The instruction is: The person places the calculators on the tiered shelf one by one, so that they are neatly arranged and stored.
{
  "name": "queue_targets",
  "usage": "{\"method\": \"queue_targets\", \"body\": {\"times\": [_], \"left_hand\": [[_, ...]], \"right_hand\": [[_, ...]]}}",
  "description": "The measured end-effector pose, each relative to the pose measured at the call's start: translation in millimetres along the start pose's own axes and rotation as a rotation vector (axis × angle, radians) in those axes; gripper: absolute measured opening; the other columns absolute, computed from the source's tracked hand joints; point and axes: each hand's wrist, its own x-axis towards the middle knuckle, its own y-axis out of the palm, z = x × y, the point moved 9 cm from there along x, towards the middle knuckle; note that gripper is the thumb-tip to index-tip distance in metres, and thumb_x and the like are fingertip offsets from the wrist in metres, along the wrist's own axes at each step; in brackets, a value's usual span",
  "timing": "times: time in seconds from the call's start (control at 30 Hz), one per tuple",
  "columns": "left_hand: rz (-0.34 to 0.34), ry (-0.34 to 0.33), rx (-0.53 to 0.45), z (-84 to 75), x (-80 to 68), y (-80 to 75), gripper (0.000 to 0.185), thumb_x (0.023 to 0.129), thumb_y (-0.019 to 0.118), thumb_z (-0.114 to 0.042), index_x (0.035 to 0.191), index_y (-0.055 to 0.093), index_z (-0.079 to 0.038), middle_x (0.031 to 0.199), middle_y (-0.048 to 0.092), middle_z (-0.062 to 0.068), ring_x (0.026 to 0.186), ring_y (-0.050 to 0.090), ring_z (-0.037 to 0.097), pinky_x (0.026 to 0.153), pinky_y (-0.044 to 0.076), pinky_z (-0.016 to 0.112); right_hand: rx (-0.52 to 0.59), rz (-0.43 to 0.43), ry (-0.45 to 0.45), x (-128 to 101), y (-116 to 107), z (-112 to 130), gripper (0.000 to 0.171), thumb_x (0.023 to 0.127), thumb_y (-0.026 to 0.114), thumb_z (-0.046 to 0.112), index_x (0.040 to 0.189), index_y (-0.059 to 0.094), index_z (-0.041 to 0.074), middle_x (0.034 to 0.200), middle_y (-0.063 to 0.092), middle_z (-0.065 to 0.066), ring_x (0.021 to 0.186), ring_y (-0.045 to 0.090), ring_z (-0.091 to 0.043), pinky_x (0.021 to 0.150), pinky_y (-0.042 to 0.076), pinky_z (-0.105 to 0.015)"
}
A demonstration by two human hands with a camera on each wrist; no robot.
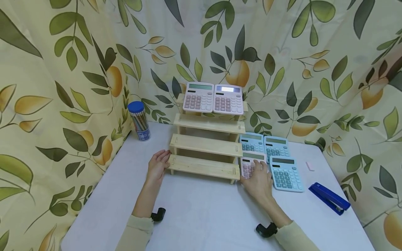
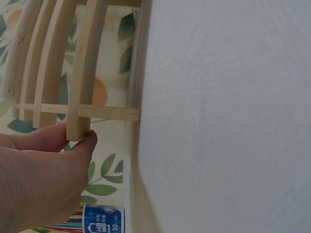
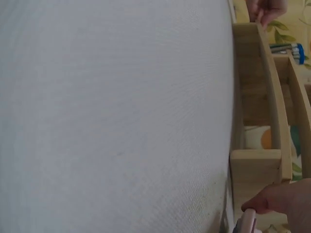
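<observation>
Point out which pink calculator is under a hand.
The pink calculator on the table, beside the bottom step of the wooden stand; the right hand rests on it. The other two pink ones sit untouched on the top step.

Pink calculator [image 1: 249,166] flat on table, beside wooden stepped rack [image 1: 205,146]

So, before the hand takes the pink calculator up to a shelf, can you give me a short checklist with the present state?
1. Right hand on pink calculator: ok, fingers rest on it.
2. Firm grip around it: cannot tell.
3. Left hand steadies wooden stand: ok, at the lowest step's end.
4. Three lower steps free: ok.
5. Top step free: not ok, two pink calculators fill it.
6. Blue calculators clear of it: not ok, close beside.
</observation>
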Motion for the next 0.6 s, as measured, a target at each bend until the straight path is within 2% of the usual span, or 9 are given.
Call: {"method": "queue_targets", "body": {"times": [0.2,0.4,0.6], "left_hand": [[-0.003,-0.002,0.003,-1.7,0.5,0.3,0.074,0.084,0.041,0.031,0.154,0.027,0.011,0.158,0.041,0.031,0.149,0.040,0.038,0.121,0.038,0.040],[0.000,-0.005,0.005,-0.5,0.4,-0.8,0.074,0.085,0.041,0.031,0.155,0.027,0.012,0.158,0.041,0.031,0.150,0.039,0.038,0.121,0.038,0.041],[-0.002,-0.011,0.004,0.8,0.6,-1.9,0.074,0.084,0.041,0.031,0.155,0.027,0.011,0.158,0.041,0.030,0.149,0.040,0.037,0.121,0.038,0.040]], "right_hand": [[0.016,0.009,0.011,-0.5,-4.4,1.0,0.095,0.079,0.082,0.031,0.155,0.037,-0.005,0.156,0.029,-0.036,0.130,0.041,-0.065,0.101,0.038,-0.081],[0.020,0.002,0.015,0.3,-11.1,1.4,0.097,0.078,0.083,0.033,0.154,0.038,-0.005,0.156,0.031,-0.034,0.126,0.046,-0.060,0.098,0.043,-0.079],[0.027,-0.014,0.005,1.5,-19.9,3.2,0.097,0.077,0.083,0.033,0.154,0.038,-0.005,0.155,0.031,-0.035,0.127,0.046,-0.060,0.098,0.043,-0.079]]}}
